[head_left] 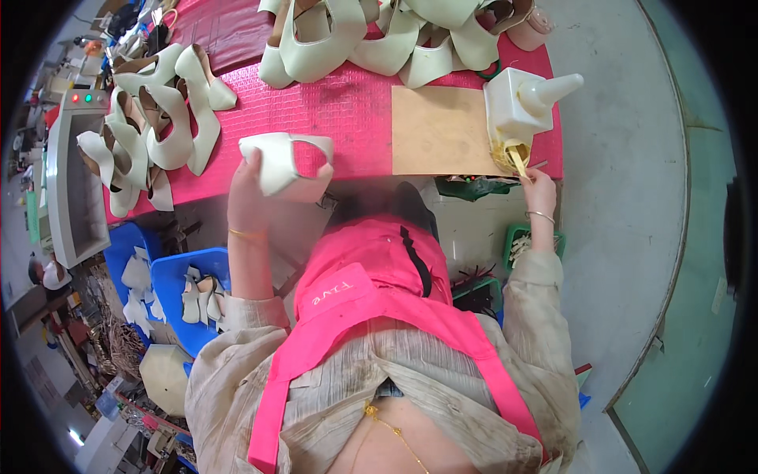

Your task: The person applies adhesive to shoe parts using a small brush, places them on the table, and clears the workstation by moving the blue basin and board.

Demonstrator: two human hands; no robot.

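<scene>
My left hand (246,183) grips a cream shoe upper (284,164) and holds it over the front edge of the pink-covered table (347,110). My right hand (539,188) holds a small brush (517,162) whose tip dips into the yellow glue of a white glue pot (517,107) at the table's right end. A bare brown board (437,130) lies on the table between both hands.
Cream shoe uppers are heaped at the table's far side (379,35) and left end (154,118). Blue bins (170,288) with cut pieces stand low on my left. A grey machine (67,182) stands further left. A green tray (521,241) sits under my right arm.
</scene>
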